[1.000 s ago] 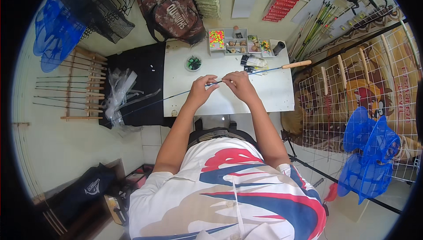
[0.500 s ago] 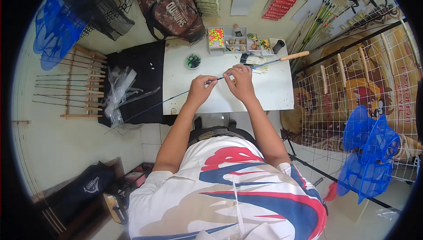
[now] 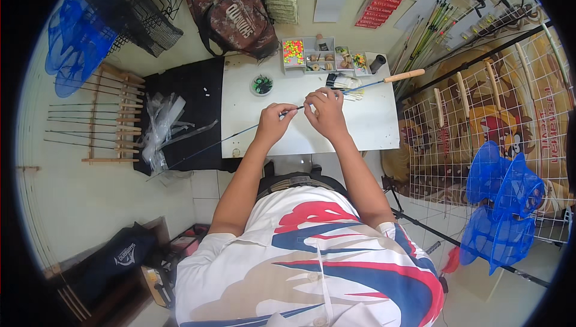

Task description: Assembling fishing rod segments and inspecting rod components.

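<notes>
A thin blue fishing rod [image 3: 235, 135] runs slantwise across the white table, its tip past the table's left side and its light wooden-looking handle [image 3: 404, 75] at the upper right. My left hand [image 3: 275, 124] pinches the rod between thumb and fingertips over the middle of the table. Just right of it, my right hand [image 3: 327, 114] is closed with bent fingers at a dark stretch of the same rod. A short gap separates the hands. Any small part between the right fingertips is hidden. Behind the right hand lie some small black-and-white packets [image 3: 343, 81].
The white table [image 3: 264, 147] carries a round tub [image 3: 261, 85] of dark green bits and a compartment tray [image 3: 312, 72] of colourful small parts. Crumpled clear plastic [image 3: 162, 123] lies on black cloth at left. A wire grid [image 3: 450, 165] with blue nets [image 3: 498, 231] stands at right.
The rod's handle has shifted very slightly to the right. Both hands stay at nearly the same spot on the rod, the right fingers changing position only a little.
</notes>
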Action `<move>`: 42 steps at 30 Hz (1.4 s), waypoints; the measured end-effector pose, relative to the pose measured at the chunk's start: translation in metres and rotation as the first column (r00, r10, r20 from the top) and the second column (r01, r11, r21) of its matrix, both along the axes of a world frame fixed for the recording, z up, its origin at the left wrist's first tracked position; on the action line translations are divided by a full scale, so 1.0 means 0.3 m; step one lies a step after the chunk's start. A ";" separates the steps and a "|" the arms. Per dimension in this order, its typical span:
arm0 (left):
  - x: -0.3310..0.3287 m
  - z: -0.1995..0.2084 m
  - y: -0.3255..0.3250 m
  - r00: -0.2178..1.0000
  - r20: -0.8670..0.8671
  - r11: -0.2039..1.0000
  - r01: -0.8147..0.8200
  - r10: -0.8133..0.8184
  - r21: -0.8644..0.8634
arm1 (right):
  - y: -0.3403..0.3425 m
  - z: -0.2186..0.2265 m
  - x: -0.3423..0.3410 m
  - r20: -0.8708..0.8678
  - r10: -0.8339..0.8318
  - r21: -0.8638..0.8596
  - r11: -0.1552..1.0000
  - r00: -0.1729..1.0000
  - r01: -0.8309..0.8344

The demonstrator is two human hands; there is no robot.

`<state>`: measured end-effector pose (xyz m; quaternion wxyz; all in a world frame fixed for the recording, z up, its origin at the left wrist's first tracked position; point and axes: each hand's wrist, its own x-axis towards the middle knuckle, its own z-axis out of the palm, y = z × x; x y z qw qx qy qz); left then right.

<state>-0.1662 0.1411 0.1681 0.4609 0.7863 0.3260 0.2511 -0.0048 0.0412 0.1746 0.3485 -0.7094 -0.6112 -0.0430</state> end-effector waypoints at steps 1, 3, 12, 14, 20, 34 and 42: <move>-0.001 -0.001 0.000 1.000 -0.014 1.000 -0.006 0.005 -0.013 | 0.000 -0.004 0.000 -0.008 0.002 -0.007 1.000 1.000 -0.002; -0.001 -0.003 0.002 1.000 -0.005 1.000 0.002 -0.002 -0.001 | -0.001 -0.008 0.002 0.000 0.001 0.002 1.000 1.000 -0.001; -0.001 -0.018 0.007 1.000 0.008 1.000 0.011 -0.011 -0.005 | 0.002 0.002 -0.008 0.018 0.005 0.002 1.000 1.000 -0.005; 0.001 -0.023 0.009 1.000 0.003 1.000 0.012 -0.012 -0.009 | 0.000 0.003 -0.008 0.022 0.007 -0.008 1.000 1.000 -0.007; 0.005 -0.041 0.011 1.000 -0.001 1.000 0.008 -0.008 -0.008 | -0.002 0.003 -0.007 0.025 0.027 -0.034 0.999 0.999 -0.026; 0.014 -0.006 0.023 0.998 -0.060 0.997 0.003 0.002 0.073 | -0.004 0.006 0.012 0.047 0.094 -0.065 0.994 0.994 -0.091; 0.028 -0.009 0.028 0.999 0.000 0.999 0.042 -0.042 0.031 | 0.000 -0.007 0.028 -0.029 0.105 -0.061 0.992 0.994 -0.106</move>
